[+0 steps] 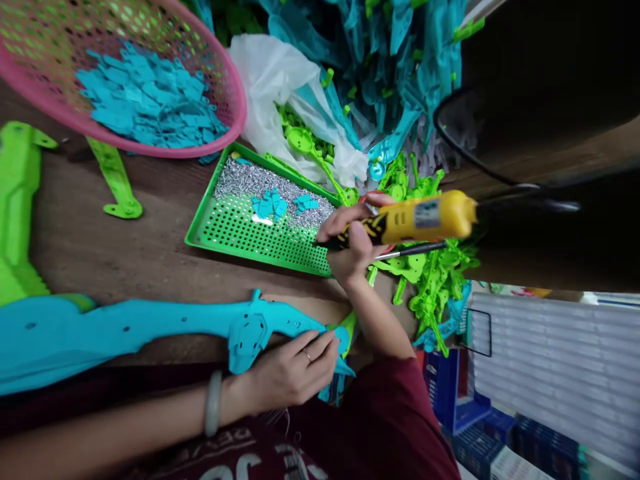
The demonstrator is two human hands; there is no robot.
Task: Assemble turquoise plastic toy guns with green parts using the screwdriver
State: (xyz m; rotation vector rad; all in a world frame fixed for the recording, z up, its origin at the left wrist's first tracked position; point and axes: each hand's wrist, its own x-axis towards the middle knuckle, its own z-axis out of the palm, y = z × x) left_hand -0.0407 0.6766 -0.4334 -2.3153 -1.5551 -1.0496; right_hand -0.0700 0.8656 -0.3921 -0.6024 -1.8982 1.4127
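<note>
Blue part [165, 319] | left hand [295, 370] overlapping | tray [230, 228], pink basket [238, 107] beyond

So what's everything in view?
Long part: one, blue, front
Basket: one, pink, upper left
Tray: one, green, centre
Flat pieces: many, blue, basket and tray
Screws: many, silvery, tray
Bag: one, whitish, behind tray
Larger parts: many, blue, top
Green parts: many, lime, left, bag, right
Power tool: one, yellow, held
Slim tool: one, black, below power tool
Cabling: uncounted, dark, right
Ribbed panels: uncounted, whitish, right
Crates: uncounted, blue, lower right
Bench: one, brown, beneath
Shirt: one, maroon, bottom
Left hand: one, on long part
Right hand: one, gripping power tool
</note>
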